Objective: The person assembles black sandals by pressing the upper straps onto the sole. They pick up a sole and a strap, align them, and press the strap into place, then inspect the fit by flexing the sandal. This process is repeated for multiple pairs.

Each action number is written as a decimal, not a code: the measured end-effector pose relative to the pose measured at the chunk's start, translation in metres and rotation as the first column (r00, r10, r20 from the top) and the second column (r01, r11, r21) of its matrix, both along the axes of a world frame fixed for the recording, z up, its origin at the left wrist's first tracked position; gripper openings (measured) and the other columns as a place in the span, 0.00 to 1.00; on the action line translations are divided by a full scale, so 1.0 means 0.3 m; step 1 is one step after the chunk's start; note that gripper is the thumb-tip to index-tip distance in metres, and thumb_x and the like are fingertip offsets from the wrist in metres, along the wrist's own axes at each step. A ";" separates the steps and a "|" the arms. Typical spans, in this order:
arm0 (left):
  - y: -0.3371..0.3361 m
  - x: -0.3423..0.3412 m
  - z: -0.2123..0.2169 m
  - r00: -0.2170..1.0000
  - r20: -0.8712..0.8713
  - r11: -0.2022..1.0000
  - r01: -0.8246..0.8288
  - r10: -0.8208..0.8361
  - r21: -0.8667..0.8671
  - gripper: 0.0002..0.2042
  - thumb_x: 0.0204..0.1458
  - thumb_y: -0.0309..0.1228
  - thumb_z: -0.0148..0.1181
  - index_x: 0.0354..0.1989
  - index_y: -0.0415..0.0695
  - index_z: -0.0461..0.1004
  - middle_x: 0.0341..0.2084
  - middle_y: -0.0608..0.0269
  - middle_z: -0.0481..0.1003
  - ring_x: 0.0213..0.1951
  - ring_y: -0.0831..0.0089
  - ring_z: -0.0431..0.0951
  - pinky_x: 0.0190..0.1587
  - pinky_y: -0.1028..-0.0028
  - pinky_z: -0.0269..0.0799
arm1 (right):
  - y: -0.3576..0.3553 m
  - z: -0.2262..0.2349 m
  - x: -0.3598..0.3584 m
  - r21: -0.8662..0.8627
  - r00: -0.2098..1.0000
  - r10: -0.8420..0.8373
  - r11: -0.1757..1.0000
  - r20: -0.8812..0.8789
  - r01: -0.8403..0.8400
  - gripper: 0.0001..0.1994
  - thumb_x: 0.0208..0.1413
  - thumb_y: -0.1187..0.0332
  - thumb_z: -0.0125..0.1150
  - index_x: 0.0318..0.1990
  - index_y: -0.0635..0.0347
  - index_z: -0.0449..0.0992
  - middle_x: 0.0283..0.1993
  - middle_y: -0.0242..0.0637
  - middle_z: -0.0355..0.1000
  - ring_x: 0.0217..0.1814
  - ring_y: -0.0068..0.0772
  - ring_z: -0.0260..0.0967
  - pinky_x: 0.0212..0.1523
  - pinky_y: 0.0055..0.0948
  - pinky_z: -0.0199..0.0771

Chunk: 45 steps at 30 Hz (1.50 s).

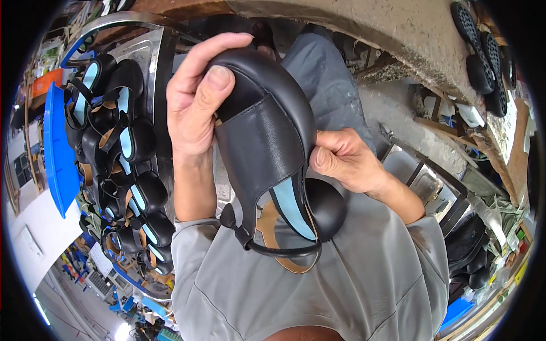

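A black leather shoe (264, 141) is held up in front of my chest, its rounded toe pointing away from me. My left hand (196, 96) wraps round the toe end, with the thumb pressing on the upper. On the other side my right hand (347, 158) is closed, its thumb and bent fingers pinching the shoe's edge near the middle. A light blue strip (293, 210) shows inside along the side opening. The rounded black heel (326, 210) and a thin ankle strap (273, 250) with tan lining (267, 224) lie towards me.
At left, a metal-framed rack (162, 74) carries several similar black shoes (142, 193) beside a blue plastic bin (60, 150). Ahead runs a worn workbench edge (364, 28), with black soles (480, 57) at its right. More black shoes (469, 250) sit low at right.
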<state>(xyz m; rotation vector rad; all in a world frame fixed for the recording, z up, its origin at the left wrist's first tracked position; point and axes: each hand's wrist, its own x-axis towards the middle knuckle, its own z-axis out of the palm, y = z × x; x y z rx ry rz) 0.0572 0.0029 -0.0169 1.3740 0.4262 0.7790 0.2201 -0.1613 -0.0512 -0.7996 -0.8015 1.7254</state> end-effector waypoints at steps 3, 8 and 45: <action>-0.019 0.021 0.019 0.999 -0.027 1.000 -0.021 0.020 -0.012 0.17 0.56 0.32 0.57 0.50 0.34 0.71 0.38 0.58 0.77 0.38 0.77 0.77 0.45 0.78 0.71 | 0.003 0.034 0.008 -0.046 0.997 0.022 0.999 0.069 -0.019 0.21 0.62 0.57 0.53 0.54 0.66 0.71 0.35 0.29 0.72 0.39 0.15 0.64 0.42 0.19 0.68; -0.017 0.039 0.032 0.997 -0.067 1.000 -0.029 0.029 0.005 0.17 0.56 0.33 0.57 0.49 0.34 0.71 0.38 0.57 0.77 0.39 0.76 0.77 0.45 0.78 0.71 | -0.028 0.066 -0.080 0.074 0.924 -0.296 0.955 0.240 0.286 0.22 0.62 0.60 0.53 0.58 0.65 0.67 0.40 0.34 0.75 0.42 0.18 0.67 0.45 0.21 0.70; 0.056 0.166 -0.020 0.911 0.081 0.874 0.361 -0.406 0.325 0.32 0.39 0.38 0.73 0.52 0.41 0.66 0.40 0.58 0.68 0.40 0.70 0.70 0.44 0.71 0.66 | 0.077 0.184 0.115 0.435 0.781 -0.510 0.832 0.361 0.343 0.16 0.63 0.62 0.52 0.47 0.68 0.75 0.41 0.43 0.71 0.44 0.30 0.69 0.43 0.25 0.68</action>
